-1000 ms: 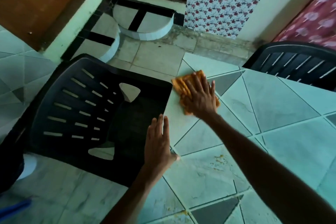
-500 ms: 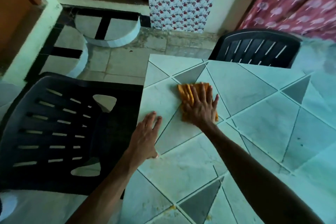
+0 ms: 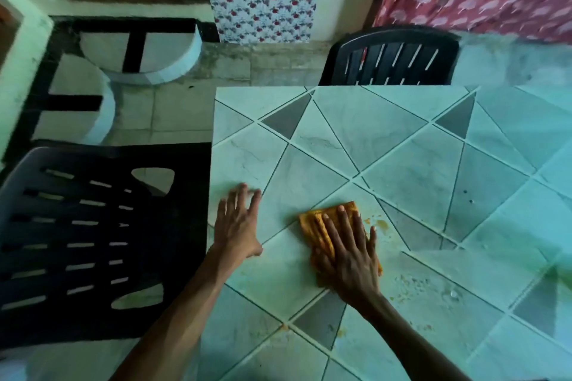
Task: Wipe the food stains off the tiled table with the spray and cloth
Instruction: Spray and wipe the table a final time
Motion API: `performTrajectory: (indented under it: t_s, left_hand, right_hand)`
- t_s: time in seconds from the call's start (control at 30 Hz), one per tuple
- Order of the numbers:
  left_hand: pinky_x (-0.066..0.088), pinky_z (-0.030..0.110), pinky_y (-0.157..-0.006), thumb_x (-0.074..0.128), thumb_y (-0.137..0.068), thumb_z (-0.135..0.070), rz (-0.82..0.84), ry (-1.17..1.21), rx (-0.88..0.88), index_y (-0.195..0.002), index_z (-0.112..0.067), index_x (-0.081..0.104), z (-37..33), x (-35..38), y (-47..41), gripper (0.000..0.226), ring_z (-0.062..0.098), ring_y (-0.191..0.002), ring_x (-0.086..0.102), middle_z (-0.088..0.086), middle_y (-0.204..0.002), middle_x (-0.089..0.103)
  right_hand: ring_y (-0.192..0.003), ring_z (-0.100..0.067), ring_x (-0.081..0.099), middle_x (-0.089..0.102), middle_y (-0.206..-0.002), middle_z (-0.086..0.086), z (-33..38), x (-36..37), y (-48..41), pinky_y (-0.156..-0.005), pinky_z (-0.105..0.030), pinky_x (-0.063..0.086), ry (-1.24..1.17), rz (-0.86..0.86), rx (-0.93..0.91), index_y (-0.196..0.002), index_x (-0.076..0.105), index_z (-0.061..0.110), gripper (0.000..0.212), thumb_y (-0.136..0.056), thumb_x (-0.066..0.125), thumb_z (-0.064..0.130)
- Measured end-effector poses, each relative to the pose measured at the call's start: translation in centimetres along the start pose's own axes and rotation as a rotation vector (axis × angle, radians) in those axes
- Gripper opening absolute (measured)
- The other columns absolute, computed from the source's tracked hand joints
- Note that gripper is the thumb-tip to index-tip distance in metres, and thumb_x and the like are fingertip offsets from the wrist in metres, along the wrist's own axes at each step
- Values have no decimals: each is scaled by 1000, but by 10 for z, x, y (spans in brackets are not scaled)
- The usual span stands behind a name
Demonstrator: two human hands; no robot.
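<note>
Pressing the soft, limp orange cloth (image 3: 322,226) flat onto the tiled table (image 3: 402,164) under straight right hand (image 3: 349,254) fingers beside yellow stains (image 3: 379,223), left hand (image 3: 236,226) is bracing, fingers spread.

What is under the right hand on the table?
An orange cloth, pressed flat on the tiled table by the right hand. Whether stains lie beneath the cloth cannot be seen.
</note>
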State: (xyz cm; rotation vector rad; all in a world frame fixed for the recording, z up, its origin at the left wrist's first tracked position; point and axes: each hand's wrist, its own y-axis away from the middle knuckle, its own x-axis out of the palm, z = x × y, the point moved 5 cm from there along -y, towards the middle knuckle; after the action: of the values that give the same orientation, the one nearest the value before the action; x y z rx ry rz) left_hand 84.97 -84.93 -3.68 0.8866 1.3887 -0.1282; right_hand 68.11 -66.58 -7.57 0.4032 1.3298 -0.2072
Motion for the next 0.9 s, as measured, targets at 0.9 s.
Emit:
performTrajectory:
  t_s: [0.9]
  left_hand:
    - [32,50,-114,77,-61,-62,-156,82,239,-148,-15,38,-140,24,5,106,37,-143,30,15,-157,30]
  right_hand:
    - [-155,-33,-1,9,-168,-5,-106,-13,-31,-121,-60,1,-43,-100,344,-158,23,32,75,-92,32,67]
